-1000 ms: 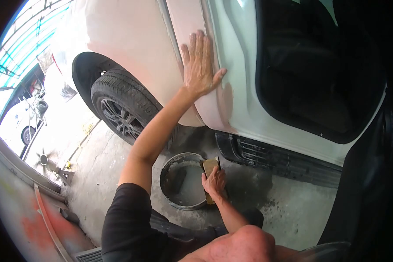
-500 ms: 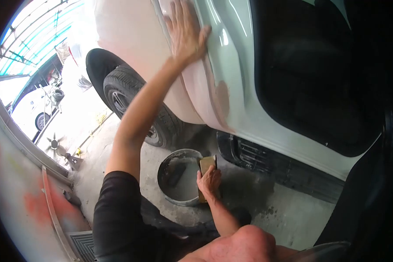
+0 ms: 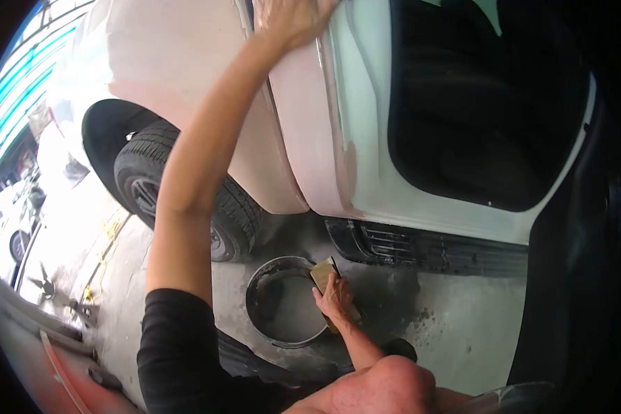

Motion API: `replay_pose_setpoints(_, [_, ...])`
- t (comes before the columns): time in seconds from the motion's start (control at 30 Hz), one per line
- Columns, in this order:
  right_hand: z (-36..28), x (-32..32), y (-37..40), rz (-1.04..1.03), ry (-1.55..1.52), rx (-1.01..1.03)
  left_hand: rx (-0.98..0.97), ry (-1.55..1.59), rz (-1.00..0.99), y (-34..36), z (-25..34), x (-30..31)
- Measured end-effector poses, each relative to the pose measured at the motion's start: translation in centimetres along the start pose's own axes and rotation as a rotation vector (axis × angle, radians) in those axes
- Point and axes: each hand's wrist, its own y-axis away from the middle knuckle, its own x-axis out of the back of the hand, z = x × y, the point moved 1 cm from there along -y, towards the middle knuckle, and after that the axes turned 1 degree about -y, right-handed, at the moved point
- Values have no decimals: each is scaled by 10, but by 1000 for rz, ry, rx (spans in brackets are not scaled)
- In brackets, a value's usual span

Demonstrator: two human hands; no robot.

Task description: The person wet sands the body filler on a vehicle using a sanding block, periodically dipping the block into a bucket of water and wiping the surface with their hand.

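Observation:
My left hand [image 3: 293, 19] lies against the pinkish primed edge of the vehicle's door [image 3: 310, 138], high in the view. The top edge of the frame cuts off most of its fingers; those in sight look spread. Down low, my right hand [image 3: 336, 298] grips a tan, flat sanding block [image 3: 322, 274] with a dark edge. That block is at the right rim of a round black bucket [image 3: 250, 310], which holds cloudy grey liquid.
Beside the door is a pink-patched body panel [image 3: 179, 55] above a wheel [image 3: 141, 169]. A black side step [image 3: 421, 247] runs under the door. Wet patches darken the concrete floor [image 3: 462, 331]. A metal stand [image 3: 83, 314] is at the left.
The view has shifted, so my left hand is now partly out of frame at the top. My right hand and the sanding block remain beside the bucket, the block slightly more tilted.

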Motion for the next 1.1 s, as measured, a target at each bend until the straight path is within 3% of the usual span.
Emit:
replay_pose_setpoints(0.13, [-15,2,3,11,117,-14,4,112,-74,52,20,6])
replay_pose_setpoints(0.23, [-40,-5,15,-8,431,195,-11,243,-86,86,27,7])
replay_pose_setpoints(0.27, [-47,-15,17,-105,517,215,-30,300,-48,101,30,-2])
replay_pose_setpoints(0.37, [-67,-36,36,-35,734,375,-35,426,-27,139,43,-9])
replay_pose_setpoints(0.57, [-42,-120,39,-471,916,387,-66,455,-206,204,63,-6])
replay_pose_setpoints(0.67, [-31,-142,46,-706,798,344,-148,461,-375,245,72,5])
replay_pose_setpoints(0.77, [-16,-178,53,-644,844,352,-208,720,-497,299,74,28])
replay_pose_setpoints(0.87, [-53,-109,53,-576,860,354,-224,1002,-521,386,69,59])
replay_pose_setpoints(0.97, [-107,18,57,-442,630,251,24,1084,-754,487,52,93])
replay_pose_setpoints(1.0, [-117,53,56,-324,599,179,130,1032,-877,530,51,95])
replay_pose_setpoints(1.1, [-140,139,40,178,413,82,153,1119,-1163,626,48,91])
